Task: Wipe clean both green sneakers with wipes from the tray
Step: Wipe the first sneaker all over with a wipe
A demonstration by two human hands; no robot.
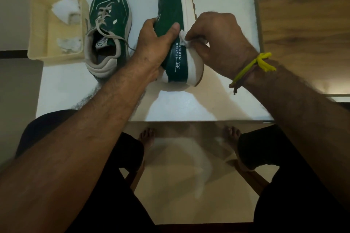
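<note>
A green sneaker with a white sole (175, 15) is tipped onto its side near the centre of a white tabletop (189, 104), toe pointing toward twelve o'clock and heel toward six. Its green side panel faces up and carries white lettering that reads "FLYING MACHI", the rest covered.

The left hand (157, 39) grips this sneaker from its nine o'clock side, thumb pressed across the green panel and fingers curled over the collar edge. The right hand (217, 43) sits at the shoe's three o'clock side, fingers bunched narrowly around a small white wipe (184, 38), which is pressed against the white sole edge where it meets the green upper. A yellow thread band (253, 66) is tied around the right wrist.

At nine o'clock from the held shoe, the second green sneaker (108, 24) stands upright on the tabletop, just beside it, laces loose and opening facing up, toe toward twelve o'clock.

Further toward nine o'clock, touching or just beside that second sneaker, a cream plastic tray (37, 30) hangs partly over the table's edge. Inside lie a crumpled white wipe (65, 8) at its far end and another crumpled wipe (69, 44) nearer.

At six o'clock, below the table edge, the person's dark-clothed knees and bare feet (147, 136) show on a pale floor.
</note>
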